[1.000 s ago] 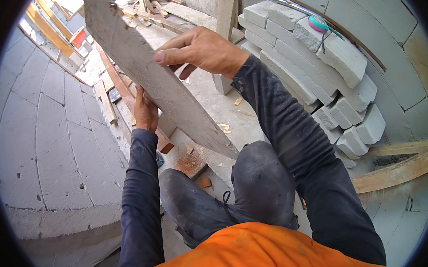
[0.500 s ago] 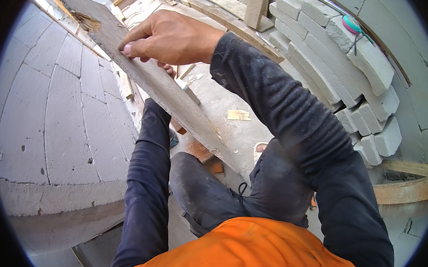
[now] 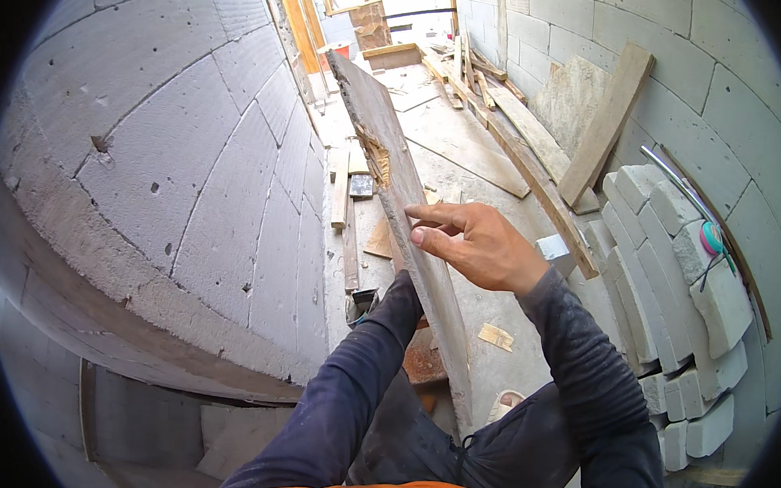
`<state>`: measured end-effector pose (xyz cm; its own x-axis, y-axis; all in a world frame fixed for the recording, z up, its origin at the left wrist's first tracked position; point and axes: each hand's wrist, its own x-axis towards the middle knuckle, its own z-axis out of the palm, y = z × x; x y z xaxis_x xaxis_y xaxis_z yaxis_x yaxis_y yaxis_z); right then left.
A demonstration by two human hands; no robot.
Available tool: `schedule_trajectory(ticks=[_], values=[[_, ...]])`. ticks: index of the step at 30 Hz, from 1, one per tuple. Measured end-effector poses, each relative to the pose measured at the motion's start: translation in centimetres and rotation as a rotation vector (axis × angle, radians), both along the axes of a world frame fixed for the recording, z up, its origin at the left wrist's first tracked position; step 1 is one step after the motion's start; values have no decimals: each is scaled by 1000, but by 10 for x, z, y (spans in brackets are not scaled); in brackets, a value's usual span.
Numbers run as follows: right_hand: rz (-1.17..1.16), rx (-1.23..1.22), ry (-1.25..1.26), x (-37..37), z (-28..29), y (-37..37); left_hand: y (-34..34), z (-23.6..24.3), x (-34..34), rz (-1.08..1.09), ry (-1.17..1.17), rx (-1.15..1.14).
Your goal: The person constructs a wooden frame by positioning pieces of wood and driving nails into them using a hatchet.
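A long grey, weathered board (image 3: 427, 299), with a splintered patch near its upper end, stands tilted on edge in front of me, slanting away toward the top. My left hand (image 3: 400, 264) is behind it at the end of my dark sleeve, supporting it; its fingers are hidden. My right hand (image 3: 470, 241) is at the board's right side, index finger and thumb reaching to its near edge, fingers apart.
Block walls (image 3: 192, 145) flank me. At right, stacked white blocks (image 3: 640, 292) carry a metal bar (image 3: 672, 175) and a turquoise tape reel (image 3: 711, 236). Timber planks (image 3: 534, 194) lie along the right passage; scraps (image 3: 496, 336) and short battens (image 3: 339, 206) litter the floor.
My view has swung up and left, showing more of the passage. The board now stands more upright in view, and my right hand's fingers have shifted along its edge.
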<state>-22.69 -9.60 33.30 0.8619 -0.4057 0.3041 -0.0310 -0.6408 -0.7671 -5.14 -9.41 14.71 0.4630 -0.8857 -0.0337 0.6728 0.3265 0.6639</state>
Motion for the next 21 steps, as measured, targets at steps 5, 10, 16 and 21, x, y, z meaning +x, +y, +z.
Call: schedule_trajectory(ticks=[5,10,16,21], values=[[-34,-10,28,-2,3,2,6,10,-9,24,-8,-1],[-68,-50,-76,-2,-14,-5,12,32,-33,34,-18,-16],[-200,78,3,-6,3,9,-15,-19,5,97,-92,60],[-414,-97,-124,-16,-27,-22,-24,-44,18,152,-232,203]])
